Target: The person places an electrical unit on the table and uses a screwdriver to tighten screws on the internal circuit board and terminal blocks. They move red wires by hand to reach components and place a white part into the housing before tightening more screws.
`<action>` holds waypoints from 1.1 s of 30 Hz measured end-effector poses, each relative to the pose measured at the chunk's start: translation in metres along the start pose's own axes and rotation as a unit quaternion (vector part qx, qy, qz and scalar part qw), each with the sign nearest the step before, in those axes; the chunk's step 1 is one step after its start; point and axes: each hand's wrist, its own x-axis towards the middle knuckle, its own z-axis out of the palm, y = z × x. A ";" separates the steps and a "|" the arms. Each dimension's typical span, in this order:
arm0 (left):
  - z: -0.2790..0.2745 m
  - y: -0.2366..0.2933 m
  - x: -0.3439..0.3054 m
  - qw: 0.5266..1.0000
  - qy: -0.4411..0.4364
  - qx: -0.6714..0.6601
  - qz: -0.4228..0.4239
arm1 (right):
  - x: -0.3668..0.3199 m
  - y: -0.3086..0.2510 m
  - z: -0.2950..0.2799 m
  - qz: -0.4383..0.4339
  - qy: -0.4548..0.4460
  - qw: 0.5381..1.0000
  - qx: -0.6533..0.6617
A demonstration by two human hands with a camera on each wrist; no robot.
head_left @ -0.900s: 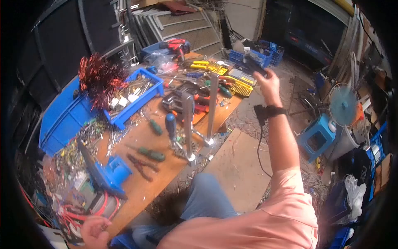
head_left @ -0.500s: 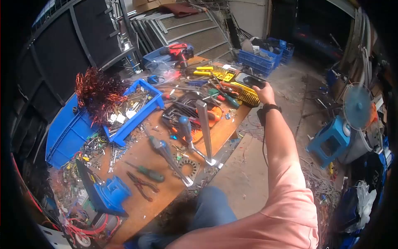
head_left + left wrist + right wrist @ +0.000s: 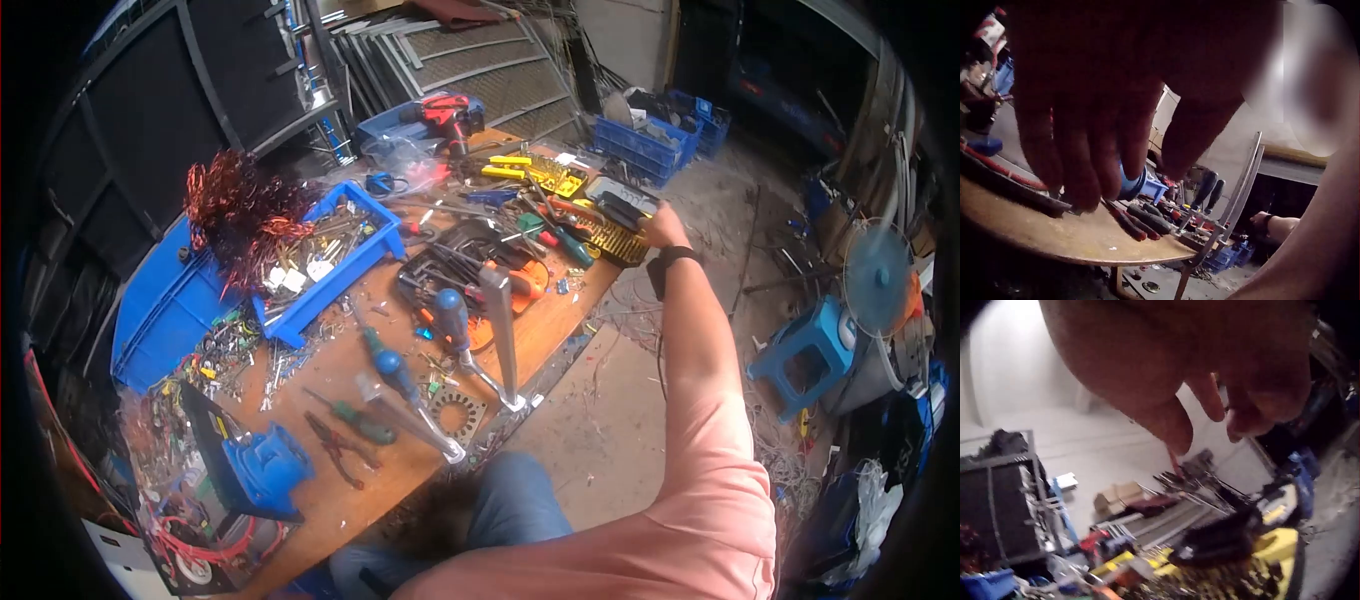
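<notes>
At the far right end of the workbench my right hand (image 3: 662, 225) is beside a black oblong object (image 3: 620, 211), which lies on a yellow case of bits (image 3: 612, 238). In the right wrist view its thumb and fingers are apart, above the black object (image 3: 1219, 540). A grey-topped case (image 3: 625, 190) lies just behind. My left hand (image 3: 1094, 125) shows only in the left wrist view, its fingers pointing down over the bench's near left end. The fingertips overlap a dark flat edge there. Pliers with red handles (image 3: 1129, 222) lie beyond them.
Two metal uprights (image 3: 497, 335) stand at the bench's front edge near blue-handled screwdrivers (image 3: 452, 318). A blue bin (image 3: 335, 265) of hardware, red-brown wire (image 3: 235, 220) and a blue spool-like part (image 3: 268, 468) are at left. A blue stool (image 3: 805, 350) stands at right.
My right hand held the dark object raised past the bench end; it has come down, and the object now lies on the yellow case. My left hand has left the head view.
</notes>
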 end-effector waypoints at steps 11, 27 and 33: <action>-0.018 -0.030 -0.010 0.900 0.421 0.036 0.107 | -0.300 -0.112 -0.117 -0.354 0.069 0.817 0.450; -0.018 -0.166 -0.041 0.765 0.639 -0.045 0.069 | -0.466 -0.260 0.066 -0.533 -0.128 0.835 0.043; -0.058 -0.176 -0.024 0.751 0.656 -0.054 0.055 | -0.442 -0.265 0.099 -0.530 -0.104 0.828 -0.152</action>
